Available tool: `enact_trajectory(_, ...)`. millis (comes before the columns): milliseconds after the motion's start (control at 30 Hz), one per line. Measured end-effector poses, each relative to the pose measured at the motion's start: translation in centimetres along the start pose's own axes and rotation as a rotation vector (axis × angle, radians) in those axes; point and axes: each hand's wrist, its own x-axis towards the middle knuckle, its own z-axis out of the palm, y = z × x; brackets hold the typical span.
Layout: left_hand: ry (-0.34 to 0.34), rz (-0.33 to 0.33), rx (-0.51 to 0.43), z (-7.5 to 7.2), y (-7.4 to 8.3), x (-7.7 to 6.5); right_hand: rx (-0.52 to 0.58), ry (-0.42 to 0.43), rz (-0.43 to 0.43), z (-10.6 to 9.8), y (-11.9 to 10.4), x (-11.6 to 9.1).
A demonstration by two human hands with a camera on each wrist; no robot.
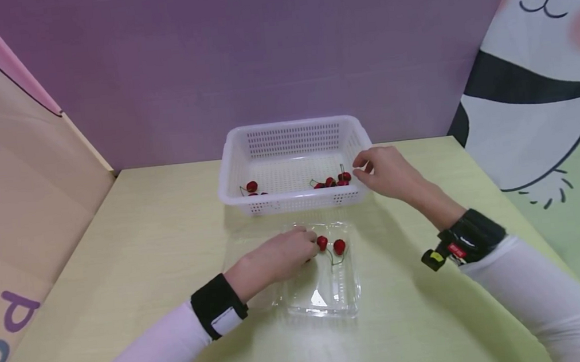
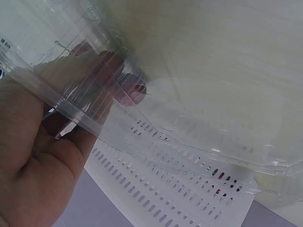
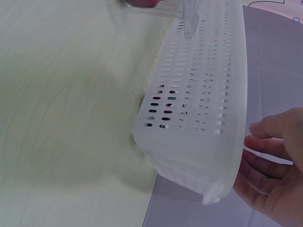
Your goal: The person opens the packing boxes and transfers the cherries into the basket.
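Note:
My left hand (image 1: 282, 257) reaches into a clear plastic box (image 1: 321, 304) on the table. Seen through the plastic in the left wrist view, its thumb and fingers pinch a cherry (image 2: 130, 91) at their tips; the fingers hide most of it from above. Two red cherries, a nearer one (image 1: 322, 242) and another (image 1: 339, 247) with green stems, lie in the box right of that hand. My right hand (image 1: 387, 172) hovers at the right rim of a white perforated basket (image 1: 297, 203), fingers loosely bent and holding nothing. Several cherries (image 1: 330, 182) lie in the basket's right front.
More cherries (image 1: 252, 186) lie at the basket's left front. The basket stands near the far edge of a pale wooden table (image 1: 169, 226), before a purple backdrop (image 1: 278, 50). Printed panels flank the table on both sides.

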Motion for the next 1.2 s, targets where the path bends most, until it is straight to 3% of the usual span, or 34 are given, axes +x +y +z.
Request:
enact_trajectory(433,0.035,0.012,-0.044,0.07,-0.05,-0.17,0.013,0.004,-0.012,-0.05,-0.32,-0.21)
enact_trajectory(733,0.018,-0.043,-0.039,0.36,0.05,-0.16,0.009,0.004,-0.023,-0.06,-0.36,-0.18)
enact_trajectory(1200,0.015,-0.028,0.071,0.31,0.34,-0.14,0.000,-0.009,-0.025,-0.14,-0.48,-0.35)
